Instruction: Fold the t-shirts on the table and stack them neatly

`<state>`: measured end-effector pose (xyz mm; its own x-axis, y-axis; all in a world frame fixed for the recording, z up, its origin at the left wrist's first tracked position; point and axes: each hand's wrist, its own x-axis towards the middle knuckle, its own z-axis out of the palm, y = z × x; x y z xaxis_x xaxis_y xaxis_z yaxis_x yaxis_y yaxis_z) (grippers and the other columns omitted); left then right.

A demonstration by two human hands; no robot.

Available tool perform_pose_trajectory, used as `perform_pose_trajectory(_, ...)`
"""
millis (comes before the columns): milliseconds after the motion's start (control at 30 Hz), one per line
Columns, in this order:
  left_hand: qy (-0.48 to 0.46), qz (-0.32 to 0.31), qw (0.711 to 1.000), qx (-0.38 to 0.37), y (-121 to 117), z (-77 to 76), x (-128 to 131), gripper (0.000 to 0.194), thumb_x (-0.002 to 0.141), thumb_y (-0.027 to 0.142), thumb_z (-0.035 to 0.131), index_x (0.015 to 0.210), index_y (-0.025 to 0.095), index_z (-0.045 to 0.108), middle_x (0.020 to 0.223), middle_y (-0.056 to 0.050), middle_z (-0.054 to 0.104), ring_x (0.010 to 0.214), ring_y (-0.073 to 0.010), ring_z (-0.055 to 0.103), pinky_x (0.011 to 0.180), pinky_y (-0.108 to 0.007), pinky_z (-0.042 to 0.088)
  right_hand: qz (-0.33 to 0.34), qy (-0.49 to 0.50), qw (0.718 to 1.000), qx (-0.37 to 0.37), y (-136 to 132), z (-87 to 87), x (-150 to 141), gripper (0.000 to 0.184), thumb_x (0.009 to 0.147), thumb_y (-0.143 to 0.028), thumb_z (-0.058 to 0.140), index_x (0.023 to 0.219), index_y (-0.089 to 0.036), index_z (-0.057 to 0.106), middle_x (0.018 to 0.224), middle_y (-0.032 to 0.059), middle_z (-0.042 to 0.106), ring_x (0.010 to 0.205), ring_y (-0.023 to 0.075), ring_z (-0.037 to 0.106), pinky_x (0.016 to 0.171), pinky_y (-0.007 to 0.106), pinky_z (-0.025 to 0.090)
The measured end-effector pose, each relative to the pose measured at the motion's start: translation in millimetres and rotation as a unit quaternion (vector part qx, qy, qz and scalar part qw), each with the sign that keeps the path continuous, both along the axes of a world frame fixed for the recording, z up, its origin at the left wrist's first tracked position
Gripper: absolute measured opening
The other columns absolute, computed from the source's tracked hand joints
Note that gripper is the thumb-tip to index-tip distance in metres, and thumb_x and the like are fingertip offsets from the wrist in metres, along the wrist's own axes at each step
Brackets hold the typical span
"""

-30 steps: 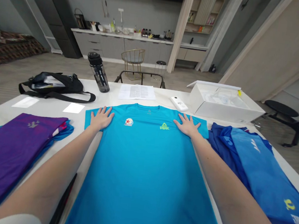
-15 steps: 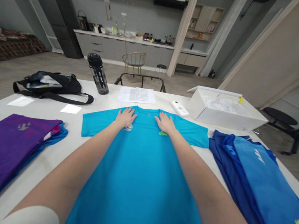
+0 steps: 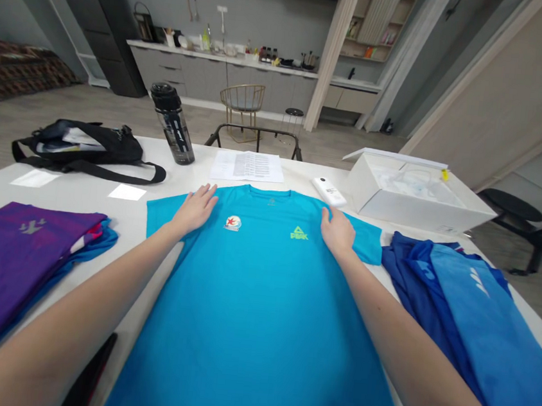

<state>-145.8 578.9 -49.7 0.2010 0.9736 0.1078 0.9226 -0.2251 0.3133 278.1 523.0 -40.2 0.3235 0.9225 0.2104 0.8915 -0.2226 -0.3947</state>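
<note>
A bright blue T-shirt (image 3: 261,292) lies spread flat, front up, its collar at the far side and its sleeves out to both sides. On its chest are a round red and white badge and a green logo. My left hand (image 3: 196,209) rests on the shirt's left shoulder by the sleeve, fingers stretched out flat. At the opposite shoulder, my right hand (image 3: 339,231) has its fingers curled in on the cloth near the sleeve seam. The fingertips of that hand are partly hidden.
Folded purple clothing (image 3: 17,267) lies left, folded blue clothing (image 3: 477,309) right. Farther back are a black bag (image 3: 88,145), a water bottle (image 3: 175,128), printed paper (image 3: 248,167), a white device (image 3: 329,192) and a white box (image 3: 421,202). A dark object (image 3: 88,377) shows beneath my left forearm.
Both hands have slid outward from beside the collar to the shoulders, uncovering the chest badge and logo. My right fingers have curled in. The view has tilted slightly downward.
</note>
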Motion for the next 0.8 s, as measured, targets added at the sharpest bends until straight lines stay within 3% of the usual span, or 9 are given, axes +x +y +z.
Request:
perform_pose_trajectory(100, 0.065, 0.014, 0.997, -0.031, -12, -4.0, -22, 0.064, 0.105, 0.051, 0.022, 0.16, 0.021, 0.031, 0.168, -0.011, 0.025, 0.156, -0.0288, 0.02, 0.124, -0.056, 0.017, -0.044, -0.017, 0.997, -0.068, -17, -6.7, 34, 0.072, 0.102, -0.061, 0.025, 0.151, -0.014, 0.049, 0.155, 0.0187, 0.046, 0.144, 0.0378, 0.041, 0.117, 0.057, 0.029)
perform_pose_trajectory(233, 0.102, 0.044, 0.992, -0.057, -18, -6.4, -30, 0.065, 0.103, 0.056, 0.021, 0.161, 0.027, 0.03, 0.169, -0.006, 0.021, 0.156, -0.0285, 0.018, 0.124, -0.058, 0.014, -0.01, -0.06, 0.99, -0.13, -23, -16.4, 61, 0.078, 0.099, -0.069, 0.022, 0.16, -0.022, 0.035, 0.167, 0.0115, 0.025, 0.154, 0.0363, 0.019, 0.121, 0.065, 0.012)
perform_pose_trajectory(433, 0.104, 0.046, 0.992, -0.057, -16, -3.1, -30, 0.067, 0.102, 0.058, 0.019, 0.161, 0.028, 0.03, 0.169, -0.005, 0.02, 0.156, -0.0289, 0.017, 0.124, -0.058, 0.015, 0.011, -0.082, 0.985, -0.154, -17, -16.4, 71, 0.08, 0.098, -0.071, 0.021, 0.163, -0.024, 0.027, 0.169, 0.0106, 0.019, 0.155, 0.0352, 0.015, 0.122, 0.065, 0.01)
perform_pose_trajectory(533, 0.094, 0.061, 0.994, -0.002, -22, 0.9, -27, 0.066, 0.104, 0.054, 0.019, 0.159, 0.021, 0.033, 0.168, -0.011, 0.025, 0.155, -0.0307, 0.021, 0.123, -0.059, 0.018, 0.012, -0.076, 0.983, -0.164, -18, -11.2, 69, 0.079, 0.099, -0.069, 0.021, 0.162, -0.023, 0.027, 0.169, 0.0099, 0.019, 0.156, 0.0351, 0.015, 0.121, 0.066, 0.01)
perform_pose_trajectory(633, 0.089, 0.057, 0.992, 0.071, -38, 6.4, -14, 0.064, 0.105, 0.048, 0.019, 0.159, 0.016, 0.034, 0.166, -0.014, 0.029, 0.154, -0.0293, 0.024, 0.124, -0.055, 0.018, 0.029, -0.09, 0.99, -0.106, -25, -3.8, 56, 0.076, 0.102, -0.064, 0.018, 0.161, -0.018, 0.03, 0.168, 0.0118, 0.021, 0.156, 0.0331, 0.016, 0.122, 0.064, 0.009)
perform_pose_trajectory(700, 0.094, 0.029, 0.992, 0.08, -53, 8.9, 2, 0.063, 0.105, 0.048, 0.02, 0.159, 0.018, 0.034, 0.166, -0.012, 0.03, 0.155, -0.0279, 0.024, 0.125, -0.053, 0.017, 0.061, -0.101, 0.991, -0.065, -33, 0.6, 39, 0.076, 0.103, -0.063, 0.017, 0.16, -0.015, 0.031, 0.168, 0.0129, 0.023, 0.156, 0.0311, 0.017, 0.124, 0.06, 0.01)
perform_pose_trajectory(800, 0.106, -0.029, 0.992, 0.059, -76, 7.5, 31, 0.062, 0.105, 0.052, 0.022, 0.157, 0.023, 0.037, 0.167, -0.009, 0.029, 0.155, -0.0286, 0.022, 0.126, -0.054, 0.015, 0.121, -0.107, 0.985, -0.067, -50, 1.9, 8, 0.076, 0.102, -0.064, 0.019, 0.159, -0.016, 0.035, 0.167, 0.0117, 0.024, 0.156, 0.0303, 0.018, 0.125, 0.056, 0.014)
